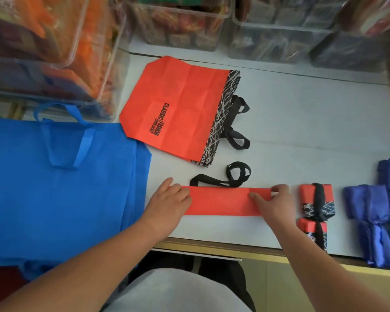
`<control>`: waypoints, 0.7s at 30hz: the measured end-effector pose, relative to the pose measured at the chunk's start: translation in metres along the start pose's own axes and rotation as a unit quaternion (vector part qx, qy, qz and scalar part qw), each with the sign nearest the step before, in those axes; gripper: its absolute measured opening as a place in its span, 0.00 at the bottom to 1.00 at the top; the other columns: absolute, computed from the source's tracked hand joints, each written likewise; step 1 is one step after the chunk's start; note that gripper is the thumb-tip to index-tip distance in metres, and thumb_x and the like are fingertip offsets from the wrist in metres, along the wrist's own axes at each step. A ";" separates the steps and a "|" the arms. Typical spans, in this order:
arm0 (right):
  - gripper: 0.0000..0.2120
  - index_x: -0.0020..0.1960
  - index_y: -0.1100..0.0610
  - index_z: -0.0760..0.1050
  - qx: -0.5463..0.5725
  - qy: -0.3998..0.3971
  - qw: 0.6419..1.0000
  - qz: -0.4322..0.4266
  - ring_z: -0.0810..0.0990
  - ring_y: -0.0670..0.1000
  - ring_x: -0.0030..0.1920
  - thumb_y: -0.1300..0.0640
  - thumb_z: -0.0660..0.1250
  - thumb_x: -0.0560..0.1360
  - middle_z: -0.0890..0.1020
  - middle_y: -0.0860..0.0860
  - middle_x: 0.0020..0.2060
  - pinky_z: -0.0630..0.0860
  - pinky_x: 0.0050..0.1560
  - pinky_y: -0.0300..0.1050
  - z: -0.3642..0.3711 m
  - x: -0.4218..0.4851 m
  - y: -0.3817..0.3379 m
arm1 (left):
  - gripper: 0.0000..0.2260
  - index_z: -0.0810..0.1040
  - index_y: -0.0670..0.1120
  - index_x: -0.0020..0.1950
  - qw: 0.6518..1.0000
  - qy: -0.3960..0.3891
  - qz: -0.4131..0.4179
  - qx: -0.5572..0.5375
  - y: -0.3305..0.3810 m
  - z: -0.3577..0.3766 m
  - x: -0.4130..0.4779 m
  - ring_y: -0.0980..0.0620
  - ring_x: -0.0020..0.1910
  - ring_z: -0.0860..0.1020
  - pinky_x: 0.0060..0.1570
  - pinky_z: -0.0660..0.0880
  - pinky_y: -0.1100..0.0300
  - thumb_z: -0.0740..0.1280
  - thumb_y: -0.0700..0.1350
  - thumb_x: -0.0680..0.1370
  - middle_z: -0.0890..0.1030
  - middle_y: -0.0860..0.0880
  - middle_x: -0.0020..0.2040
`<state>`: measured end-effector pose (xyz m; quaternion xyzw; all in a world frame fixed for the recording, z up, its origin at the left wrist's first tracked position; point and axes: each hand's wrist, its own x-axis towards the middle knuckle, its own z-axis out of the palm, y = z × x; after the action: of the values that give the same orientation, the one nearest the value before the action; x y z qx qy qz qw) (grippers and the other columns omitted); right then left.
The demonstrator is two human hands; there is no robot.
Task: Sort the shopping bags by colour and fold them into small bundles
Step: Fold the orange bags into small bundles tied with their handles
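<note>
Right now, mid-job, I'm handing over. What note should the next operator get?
Left hand: flat, pressing the left end of the red strip.
Right hand: fingers pinch the strip's right end.
Strip: a bag folded lengthwise, its handles loose behind it.
Done: two red bundles right of the strip; blue bundles further right.
Left: fold the strip into a bundle; then the flat red bag behind it and the blue bag at left.
</note>
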<state>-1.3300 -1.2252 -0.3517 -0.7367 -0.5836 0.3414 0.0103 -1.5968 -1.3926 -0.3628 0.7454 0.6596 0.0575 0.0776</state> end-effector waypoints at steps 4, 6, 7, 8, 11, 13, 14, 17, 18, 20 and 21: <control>0.30 0.58 0.56 0.71 0.013 -0.013 0.999 0.041 0.80 0.55 0.49 0.40 0.78 0.68 0.79 0.52 0.50 0.76 0.44 0.49 0.000 0.006 -0.008 | 0.23 0.79 0.48 0.65 0.995 -0.068 -0.046 -0.059 -0.005 0.010 -0.011 0.46 0.64 0.72 0.69 0.71 0.44 0.72 0.37 0.70 0.76 0.50 0.65; 0.25 0.52 0.56 0.71 0.060 -0.036 0.996 0.057 0.79 0.54 0.45 0.43 0.79 0.69 0.79 0.52 0.46 0.74 0.40 0.48 -0.004 0.014 -0.010 | 0.23 0.77 0.50 0.70 0.990 -0.089 -0.055 -0.091 -0.008 0.007 -0.015 0.47 0.69 0.69 0.71 0.70 0.47 0.71 0.42 0.75 0.73 0.52 0.70; 0.23 0.49 0.56 0.70 0.084 -0.047 0.994 0.056 0.78 0.54 0.43 0.45 0.80 0.69 0.78 0.52 0.43 0.73 0.39 0.48 -0.008 0.017 -0.013 | 0.22 0.76 0.50 0.72 0.988 -0.092 -0.055 -0.113 -0.009 0.006 -0.016 0.47 0.71 0.69 0.71 0.70 0.49 0.70 0.44 0.77 0.72 0.53 0.72; 0.22 0.48 0.56 0.70 0.101 -0.051 0.992 0.050 0.76 0.53 0.41 0.47 0.80 0.69 0.77 0.51 0.41 0.72 0.39 0.49 -0.013 0.021 -0.017 | 0.22 0.76 0.50 0.73 0.985 -0.088 -0.056 -0.139 -0.010 0.005 -0.017 0.49 0.73 0.69 0.72 0.70 0.50 0.69 0.46 0.78 0.72 0.54 0.74; 0.23 0.51 0.55 0.70 0.060 0.022 0.998 0.000 0.77 0.54 0.46 0.47 0.79 0.69 0.76 0.51 0.48 0.76 0.46 0.52 -0.027 0.031 -0.035 | 0.21 0.79 0.49 0.70 0.982 -0.071 -0.027 -0.174 0.001 0.007 -0.017 0.53 0.75 0.70 0.70 0.73 0.53 0.66 0.53 0.78 0.74 0.54 0.74; 0.23 0.56 0.56 0.72 -0.047 0.134 0.986 -0.087 0.75 0.59 0.56 0.49 0.78 0.69 0.74 0.55 0.57 0.75 0.56 0.56 -0.030 0.038 -0.043 | 0.23 0.78 0.49 0.71 0.986 -0.080 -0.024 -0.146 0.018 0.012 -0.011 0.53 0.76 0.68 0.71 0.72 0.53 0.65 0.57 0.78 0.72 0.54 0.76; 0.21 0.57 0.57 0.74 -0.081 0.176 0.972 -0.136 0.73 0.62 0.58 0.50 0.77 0.70 0.73 0.57 0.59 0.73 0.58 0.58 -0.030 0.039 -0.046 | 0.26 0.76 0.49 0.72 0.987 -0.086 -0.034 -0.130 0.028 0.015 -0.007 0.53 0.78 0.66 0.72 0.70 0.52 0.66 0.58 0.77 0.70 0.53 0.77; 0.14 0.54 0.59 0.80 -0.094 0.193 0.929 -0.303 0.74 0.63 0.55 0.55 0.75 0.71 0.76 0.58 0.56 0.73 0.54 0.57 -0.013 0.016 -0.044 | 0.35 0.70 0.49 0.77 0.985 -0.098 -0.069 -0.121 0.049 0.022 0.000 0.52 0.80 0.60 0.75 0.65 0.50 0.70 0.62 0.73 0.63 0.52 0.81; 0.13 0.54 0.58 0.81 -0.084 0.161 0.919 -0.349 0.75 0.61 0.56 0.55 0.75 0.72 0.78 0.56 0.56 0.75 0.54 0.55 -0.002 0.002 -0.037 | 0.36 0.69 0.49 0.78 0.984 -0.096 -0.077 -0.130 0.053 0.024 0.003 0.52 0.80 0.59 0.75 0.65 0.50 0.71 0.61 0.72 0.62 0.52 0.81; 0.14 0.60 0.56 0.82 -0.041 0.038 0.925 -0.375 0.76 0.56 0.64 0.52 0.71 0.77 0.80 0.53 0.62 0.76 0.61 0.51 0.024 -0.025 -0.019 | 0.35 0.72 0.49 0.77 0.980 -0.080 -0.092 -0.160 0.057 0.025 0.009 0.54 0.80 0.60 0.75 0.67 0.51 0.73 0.60 0.72 0.64 0.52 0.80; 0.16 0.64 0.55 0.81 -0.016 -0.026 0.934 -0.355 0.73 0.53 0.71 0.50 0.68 0.79 0.79 0.51 0.67 0.74 0.67 0.48 0.035 -0.034 -0.010 | 0.33 0.74 0.49 0.75 0.976 -0.069 -0.101 -0.178 0.058 0.024 0.012 0.54 0.79 0.61 0.74 0.68 0.53 0.74 0.58 0.72 0.66 0.53 0.79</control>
<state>-1.3596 -1.2646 -0.3573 -0.4725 -0.8126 0.3249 0.1042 -1.5343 -1.3881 -0.3752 0.6510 0.7039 0.1147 0.2599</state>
